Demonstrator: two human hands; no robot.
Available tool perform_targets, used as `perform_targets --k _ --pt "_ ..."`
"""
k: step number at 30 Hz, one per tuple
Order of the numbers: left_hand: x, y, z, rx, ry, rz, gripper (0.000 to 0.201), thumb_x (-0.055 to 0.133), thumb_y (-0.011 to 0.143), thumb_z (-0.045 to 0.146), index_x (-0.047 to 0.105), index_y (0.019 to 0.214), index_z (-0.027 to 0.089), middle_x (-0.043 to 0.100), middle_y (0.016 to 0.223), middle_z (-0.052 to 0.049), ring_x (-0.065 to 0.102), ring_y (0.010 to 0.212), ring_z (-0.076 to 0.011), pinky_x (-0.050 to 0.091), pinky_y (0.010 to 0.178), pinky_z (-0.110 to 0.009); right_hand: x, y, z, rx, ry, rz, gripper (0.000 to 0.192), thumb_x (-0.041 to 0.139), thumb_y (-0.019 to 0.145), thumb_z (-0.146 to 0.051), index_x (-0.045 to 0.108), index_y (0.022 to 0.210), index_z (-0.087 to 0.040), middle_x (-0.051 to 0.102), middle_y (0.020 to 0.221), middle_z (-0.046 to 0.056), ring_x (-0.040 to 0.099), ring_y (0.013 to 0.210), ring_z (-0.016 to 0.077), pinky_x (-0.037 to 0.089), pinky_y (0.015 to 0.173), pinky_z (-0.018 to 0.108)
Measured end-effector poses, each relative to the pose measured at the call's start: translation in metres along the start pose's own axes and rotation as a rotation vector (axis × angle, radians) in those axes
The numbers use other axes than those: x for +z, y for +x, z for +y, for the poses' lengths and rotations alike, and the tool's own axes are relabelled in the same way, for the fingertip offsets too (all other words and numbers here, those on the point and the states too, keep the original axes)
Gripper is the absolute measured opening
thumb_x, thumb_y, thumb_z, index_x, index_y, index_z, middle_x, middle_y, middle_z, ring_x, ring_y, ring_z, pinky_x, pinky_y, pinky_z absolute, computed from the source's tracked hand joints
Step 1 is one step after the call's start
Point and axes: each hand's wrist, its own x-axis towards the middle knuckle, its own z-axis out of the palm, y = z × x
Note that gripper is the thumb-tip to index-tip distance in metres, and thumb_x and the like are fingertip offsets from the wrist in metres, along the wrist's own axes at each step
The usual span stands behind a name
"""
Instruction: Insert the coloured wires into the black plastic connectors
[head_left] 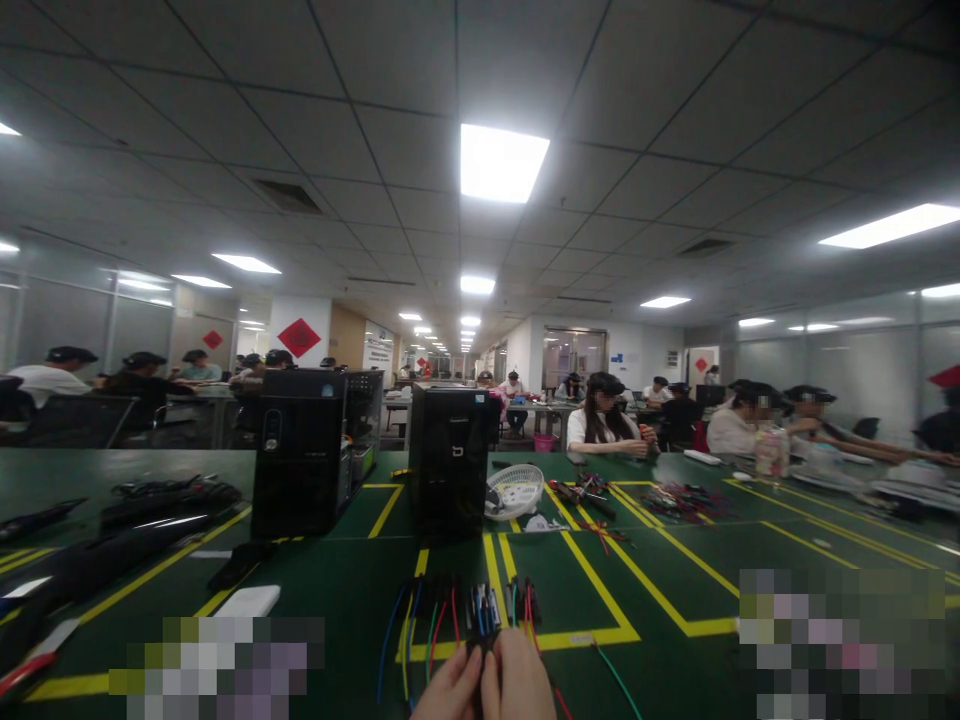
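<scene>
At the bottom centre of the frame, the person's left hand (448,688) and right hand (520,682) meet, fingertips narrowed to a pinch on a small dark piece (480,648), mostly hidden by them. Steady work here likely calls for pinching close to the piece's ends, both hands in line, and pressing or pulling on its body rather than on thin leads. Just beyond lies a row of coloured wires (455,622) with dark ends; keeping them fanned apart should prevent snagging. Farther up the green table (341,600) stand two black computer towers, left (296,470) and centre, with a white basket (534,492) beside the central one. Right of centre, a co-worker (587,432) sits beyond.
</scene>
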Motion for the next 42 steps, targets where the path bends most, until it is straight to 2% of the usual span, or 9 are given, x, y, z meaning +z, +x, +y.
perform_targets --k 9,12,17,22,25,28,32,37,42 --pt "0.003 0.004 -0.004 -0.004 -0.040 0.058 0.030 0.071 0.049 0.036 0.062 0.070 0.016 0.069 0.084 -0.008 0.056 0.097 -0.0226 0.035 0.090 -0.032 0.004 0.000 0.003 -0.033 -0.172 -0.028 0.014 0.040 0.073 -0.014 0.053 0.077 -0.019 0.058 0.071 0.007 0.055 0.068 0.0205 0.038 0.064 0.030" --pt "0.002 0.005 -0.005 -0.022 -0.063 0.064 0.037 0.073 0.043 0.037 0.063 0.071 0.015 0.069 0.081 -0.010 0.056 0.096 -0.0236 0.036 0.089 -0.032 -0.001 0.005 -0.003 -0.027 -0.227 -0.083 0.018 0.043 0.070 -0.011 0.056 0.079 -0.020 0.061 0.073 0.007 0.055 0.070 0.0215 0.038 0.066 0.031" --pt "0.003 0.003 -0.004 -0.071 0.006 0.115 0.035 0.071 0.047 0.038 0.061 0.072 0.015 0.069 0.082 -0.010 0.057 0.095 -0.0254 0.042 0.082 -0.033 -0.012 0.013 -0.014 0.029 -0.259 -0.220 0.021 0.043 0.068 -0.004 0.058 0.071 -0.018 0.061 0.071 0.006 0.056 0.069 0.0214 0.039 0.064 0.032" --pt "0.009 0.002 -0.003 -0.044 0.012 0.171 0.041 0.073 0.044 0.038 0.059 0.074 0.014 0.067 0.086 -0.011 0.056 0.096 -0.0241 0.044 0.079 -0.030 -0.018 0.016 -0.015 0.053 -0.288 -0.266 0.020 0.043 0.071 -0.004 0.058 0.071 -0.018 0.062 0.070 0.006 0.057 0.068 0.0209 0.040 0.064 0.030" --pt "0.017 -0.002 -0.001 -0.038 -0.032 0.187 0.040 0.073 0.044 0.036 0.059 0.075 0.014 0.067 0.088 -0.010 0.058 0.093 -0.0223 0.044 0.080 -0.028 -0.022 0.018 -0.015 0.064 -0.284 -0.269 0.019 0.043 0.072 -0.005 0.057 0.072 -0.017 0.062 0.070 0.006 0.057 0.068 0.0209 0.041 0.063 0.031" --pt "0.022 -0.007 0.002 -0.066 -0.048 0.202 0.034 0.070 0.052 0.032 0.059 0.079 0.015 0.068 0.087 -0.008 0.059 0.090 -0.0209 0.045 0.079 -0.029 -0.028 0.021 -0.013 0.060 -0.282 -0.266 0.018 0.042 0.073 -0.006 0.057 0.073 -0.017 0.061 0.071 0.007 0.058 0.068 0.0209 0.041 0.062 0.031" --pt "0.021 -0.006 0.001 -0.093 -0.080 0.227 0.030 0.066 0.058 0.031 0.057 0.083 0.017 0.068 0.080 -0.007 0.061 0.086 -0.0210 0.046 0.079 -0.034 -0.036 0.024 -0.006 0.016 -0.216 -0.253 0.019 0.037 0.077 -0.010 0.055 0.077 -0.018 0.061 0.073 0.006 0.058 0.069 0.0190 0.042 0.061 0.028" --pt "0.021 -0.001 0.001 -0.090 -0.073 0.237 0.030 0.065 0.060 0.028 0.054 0.085 0.016 0.067 0.081 -0.008 0.062 0.082 -0.0202 0.046 0.080 -0.036 -0.039 0.025 0.001 0.055 -0.154 -0.221 0.016 0.037 0.079 -0.015 0.050 0.070 -0.019 0.058 0.069 0.005 0.056 0.066 0.0175 0.041 0.059 0.026" --pt "0.025 -0.005 0.004 -0.102 -0.090 0.198 0.028 0.064 0.062 0.028 0.054 0.087 0.018 0.067 0.084 -0.007 0.062 0.082 -0.0191 0.047 0.077 -0.034 -0.044 0.024 -0.005 0.016 -0.070 -0.276 0.016 0.034 0.079 -0.018 0.048 0.071 -0.020 0.057 0.071 0.005 0.056 0.068 0.0174 0.041 0.059 0.026"
